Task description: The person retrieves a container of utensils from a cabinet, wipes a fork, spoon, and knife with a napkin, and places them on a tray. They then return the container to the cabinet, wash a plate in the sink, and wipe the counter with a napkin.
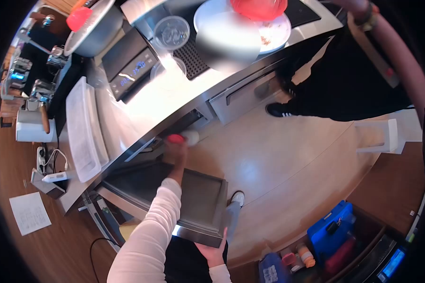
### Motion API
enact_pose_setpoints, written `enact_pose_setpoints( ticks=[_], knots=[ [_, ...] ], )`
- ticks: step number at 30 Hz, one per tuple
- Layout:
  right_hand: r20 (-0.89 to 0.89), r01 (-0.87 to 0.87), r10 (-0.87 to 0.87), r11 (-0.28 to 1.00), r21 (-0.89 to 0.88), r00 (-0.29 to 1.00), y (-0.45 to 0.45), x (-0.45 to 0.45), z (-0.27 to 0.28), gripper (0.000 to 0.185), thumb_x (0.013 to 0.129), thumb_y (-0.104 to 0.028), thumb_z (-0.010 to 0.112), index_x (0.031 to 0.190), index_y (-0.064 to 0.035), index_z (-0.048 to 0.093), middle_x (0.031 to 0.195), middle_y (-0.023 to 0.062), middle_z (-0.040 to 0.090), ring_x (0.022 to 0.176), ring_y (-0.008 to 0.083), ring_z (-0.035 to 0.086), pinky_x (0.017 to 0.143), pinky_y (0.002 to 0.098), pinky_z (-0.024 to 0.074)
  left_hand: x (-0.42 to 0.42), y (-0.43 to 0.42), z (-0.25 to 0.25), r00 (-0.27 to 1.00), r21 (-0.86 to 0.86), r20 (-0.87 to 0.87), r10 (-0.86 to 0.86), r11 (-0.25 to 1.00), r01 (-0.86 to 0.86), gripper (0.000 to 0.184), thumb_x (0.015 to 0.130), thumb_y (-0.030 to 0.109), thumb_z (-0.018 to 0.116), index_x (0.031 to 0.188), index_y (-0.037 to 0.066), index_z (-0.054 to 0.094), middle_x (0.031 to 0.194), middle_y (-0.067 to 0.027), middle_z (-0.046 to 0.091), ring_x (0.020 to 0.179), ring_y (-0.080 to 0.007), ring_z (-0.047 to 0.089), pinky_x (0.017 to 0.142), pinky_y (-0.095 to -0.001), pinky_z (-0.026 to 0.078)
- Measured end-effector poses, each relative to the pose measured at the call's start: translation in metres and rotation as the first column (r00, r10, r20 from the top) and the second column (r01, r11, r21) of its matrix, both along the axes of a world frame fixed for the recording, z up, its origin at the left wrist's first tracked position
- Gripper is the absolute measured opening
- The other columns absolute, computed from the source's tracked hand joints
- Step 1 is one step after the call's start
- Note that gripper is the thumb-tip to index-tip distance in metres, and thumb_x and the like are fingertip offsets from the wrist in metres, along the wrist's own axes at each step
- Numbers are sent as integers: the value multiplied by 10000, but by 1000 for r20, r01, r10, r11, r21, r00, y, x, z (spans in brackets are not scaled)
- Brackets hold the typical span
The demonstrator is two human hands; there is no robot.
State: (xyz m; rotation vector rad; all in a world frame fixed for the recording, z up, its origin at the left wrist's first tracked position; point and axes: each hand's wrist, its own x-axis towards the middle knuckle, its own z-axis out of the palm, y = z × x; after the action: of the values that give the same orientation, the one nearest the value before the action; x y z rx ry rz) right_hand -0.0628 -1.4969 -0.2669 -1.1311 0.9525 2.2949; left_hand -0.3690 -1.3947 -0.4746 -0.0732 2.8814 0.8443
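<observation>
I am holding my left hand (pixel 177 152), the nearer, at the red item (pixel 175 138) beyond the tray (pixel 200 198), its grip indeterminable through blur, while my right hand (pixel 212 252) is grasping the tray's near corner.

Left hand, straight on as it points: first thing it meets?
Probably the red item right at the left hand, unless it's held; beyond, seemingly the dark opening under the counter. Blur leaves depth unclear.
</observation>
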Motion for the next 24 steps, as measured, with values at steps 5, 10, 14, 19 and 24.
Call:
enact_pose_setpoints(
  ticks=[5, 10, 14, 19, 24],
  knots=[
    [87, -28, 21, 997, 75, 996, -3, -9, 1, 719, 789, -643, 445, 1310, -149, 416, 1337, 87, 423, 1234, 303, 366, 1037, 487, 244, -59, 20, 14, 846, 16, 210, 489, 864, -503, 790, 579, 431, 760, 1187, 48, 431, 1144, -217, 500, 1108, -339, 478, 931, -431, 405],
    [152, -58, 46, 996, 74, 987, -3, -7, 1, 667, 810, -620, 430, 1299, -166, 436, 1357, 55, 411, 1251, 277, 355, 1038, 487, 245, -83, -16, -42, 858, 10, 413, 304, 941, -338, 682, 640, 434, 702, 1157, 48, 483, 1114, -189, 535, 1056, -313, 510, 893, -407, 421],
    [190, -87, 67, 991, 102, 979, 4, -10, -6, 664, 804, -619, 441, 1288, -164, 452, 1343, 57, 430, 1245, 275, 366, 1043, 485, 244, -80, -38, -67, 823, -77, 568, 21, 997, 28, 605, 689, 437, 656, 1134, 49, 524, 1090, -167, 564, 1015, -292, 536, 862, -389, 434],
    [91, 124, -120, 992, -33, 989, 26, -13, -20, 649, 815, -613, 428, 1266, -147, 469, 1305, 78, 467, 1199, 294, 416, 1013, 486, 300, -30, -18, -37, 331, 142, 837, -436, 757, 637, 528, 750, 440, 598, 1105, 49, 575, 1061, -139, 599, 964, -267, 569, 824, -365, 451],
    [38, -132, 127, 975, 181, 991, 120, -67, -37, 516, 833, -523, 415, 1143, -124, 522, 1159, 91, 543, 1089, 280, 480, 906, 489, 376, 60, 76, 153, -186, 497, 577, -795, 161, 853, 446, 822, 419, 517, 1021, 34, 623, 1019, -183, 610, 975, -312, 569, 845, -399, 444]
  ],
)
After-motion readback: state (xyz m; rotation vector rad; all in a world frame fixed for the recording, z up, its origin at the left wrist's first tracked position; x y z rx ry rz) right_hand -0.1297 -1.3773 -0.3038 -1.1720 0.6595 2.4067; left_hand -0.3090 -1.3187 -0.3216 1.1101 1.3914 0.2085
